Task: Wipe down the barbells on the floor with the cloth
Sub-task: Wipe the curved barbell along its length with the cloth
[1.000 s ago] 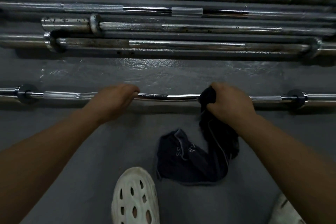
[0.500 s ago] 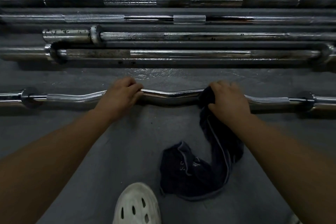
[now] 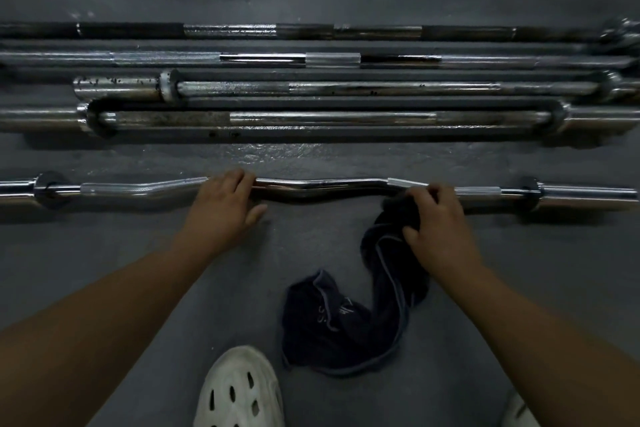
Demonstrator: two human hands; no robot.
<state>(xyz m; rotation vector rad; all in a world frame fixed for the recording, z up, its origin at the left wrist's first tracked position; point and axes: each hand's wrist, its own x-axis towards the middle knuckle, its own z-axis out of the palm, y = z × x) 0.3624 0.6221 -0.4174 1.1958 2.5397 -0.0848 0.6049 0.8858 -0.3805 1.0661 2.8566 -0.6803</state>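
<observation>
Grip: the right hand point(image 3: 441, 222) holds a bunched end of the dark cloth point(image 3: 346, 322) against the curl bar point(image 3: 318, 188), fingers curled over it. The rest of the cloth trails on the floor point(image 3: 104, 253) on the near side of the bar. The left hand point(image 3: 223, 208) hooks its fingers over the bar left of the middle bend, thumb splayed free; a loose steadying hold.

Change over the last second: the cloth hand has slid rightward from the bar's right bend onto the pale knurled stretch. The bar has rolled, so its bends now show plainly.

Judged: middle likely wiped, right end next. The four straight barbells point(image 3: 346, 88) beyond the bar are probably still to do; some are rust-spotted.

Writing: pale marks on the cloth's fold, too small to read. No brand is legible on any bar.
</observation>
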